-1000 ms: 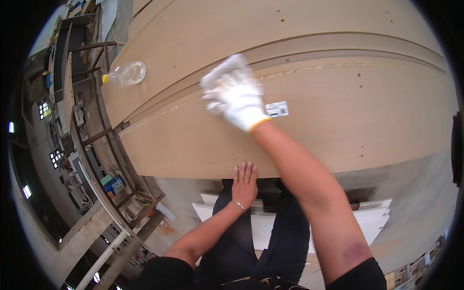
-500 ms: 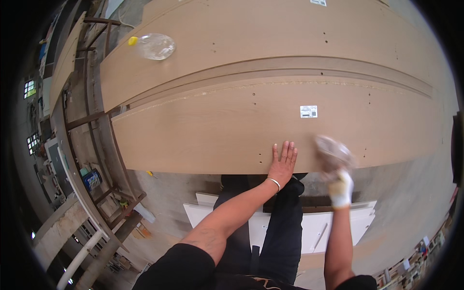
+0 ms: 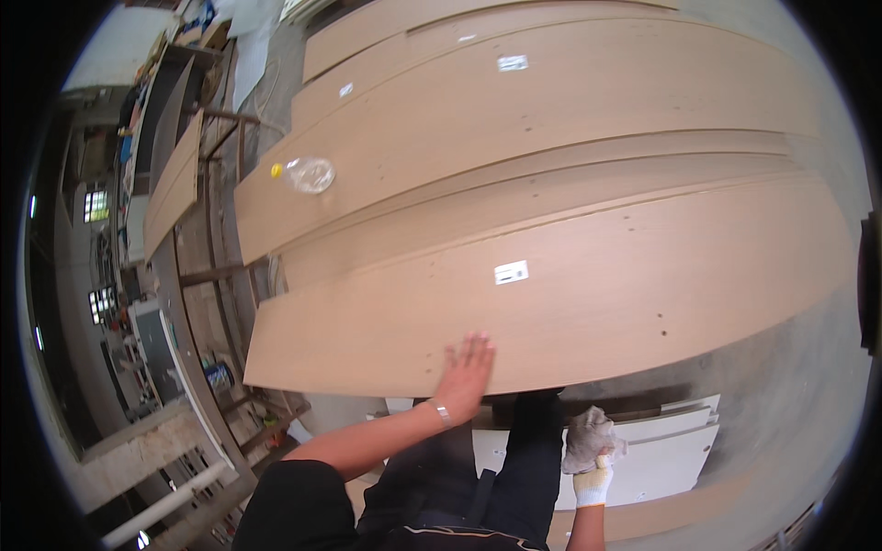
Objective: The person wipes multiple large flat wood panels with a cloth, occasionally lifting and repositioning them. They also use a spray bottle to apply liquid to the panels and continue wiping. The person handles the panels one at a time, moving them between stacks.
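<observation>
My left hand [image 3: 466,375], bare and with a metal bracelet at the wrist, lies with fingers stretched out at the near edge of a long light-brown wooden board [image 3: 570,321]. Dark holes dot that board, and a white label [image 3: 512,272] sits near its middle. In a white and yellowish glove, my right hand [image 3: 593,479] is closed on a crumpled greyish rag [image 3: 588,439]. Hand and rag are off the board, below its near edge and beside my leg.
Beyond lie more brown boards [image 3: 597,87]. A clear plastic bottle [image 3: 310,174] with a yellow cap lies on one of them. White panels [image 3: 643,459] rest low, below the near edge. At left stands a brown metal frame [image 3: 216,274].
My right hand has drawn the rag off the board toward me. My left hand has shifted left along the near edge. The view has tilted, showing more boards at the far side.
</observation>
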Tool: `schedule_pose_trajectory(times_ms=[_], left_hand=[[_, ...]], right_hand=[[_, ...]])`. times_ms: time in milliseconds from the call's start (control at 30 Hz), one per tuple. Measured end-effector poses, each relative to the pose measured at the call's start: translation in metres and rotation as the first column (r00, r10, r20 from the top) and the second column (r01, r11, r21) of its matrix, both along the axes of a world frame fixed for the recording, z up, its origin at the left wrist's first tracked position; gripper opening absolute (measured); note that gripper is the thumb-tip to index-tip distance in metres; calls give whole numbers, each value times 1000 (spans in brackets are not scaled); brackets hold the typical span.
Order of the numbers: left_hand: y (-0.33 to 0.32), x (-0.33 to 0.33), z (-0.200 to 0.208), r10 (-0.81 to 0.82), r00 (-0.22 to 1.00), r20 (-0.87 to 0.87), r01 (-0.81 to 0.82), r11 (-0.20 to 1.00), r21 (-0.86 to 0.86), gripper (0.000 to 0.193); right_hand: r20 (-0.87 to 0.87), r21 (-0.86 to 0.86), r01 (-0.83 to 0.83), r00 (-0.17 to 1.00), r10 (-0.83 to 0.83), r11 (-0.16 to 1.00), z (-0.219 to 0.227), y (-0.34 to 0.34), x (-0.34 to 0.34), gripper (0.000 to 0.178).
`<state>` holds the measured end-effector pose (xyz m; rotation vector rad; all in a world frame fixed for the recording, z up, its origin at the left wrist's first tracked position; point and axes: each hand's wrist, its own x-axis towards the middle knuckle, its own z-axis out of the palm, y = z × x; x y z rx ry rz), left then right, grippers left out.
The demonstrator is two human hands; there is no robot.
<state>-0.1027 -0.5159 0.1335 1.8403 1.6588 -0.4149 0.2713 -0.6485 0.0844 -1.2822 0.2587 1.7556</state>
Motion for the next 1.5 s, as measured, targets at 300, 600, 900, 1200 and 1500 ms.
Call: schedule_pose_trajectory(times_ms=[300, 600, 900, 1200, 1500], left_hand=[[210, -162, 110, 315, 914, 256, -328, 945, 10, 37], [381, -220, 2, 449, 893, -11, -359, 729, 583, 82], [401, -239, -95, 476, 878, -46, -412, 801, 435, 85], [351, -189, -151, 428, 904, 7, -413, 867, 278, 80], [339, -152, -145, 410, 912, 15, -406, 897, 177, 71]], right_hand=[[21, 39, 64, 998, -65, 997, 3, 47, 40, 75], [90, 50, 99, 990, -104, 994, 4, 55, -28, 63], [48, -121, 236, 972, -231, 964, 12, 82, -85, 59], [81, -89, 175, 983, -168, 981, 30, 127, -113, 59], [69, -22, 175, 982, -173, 984, 41, 175, -134, 66]])
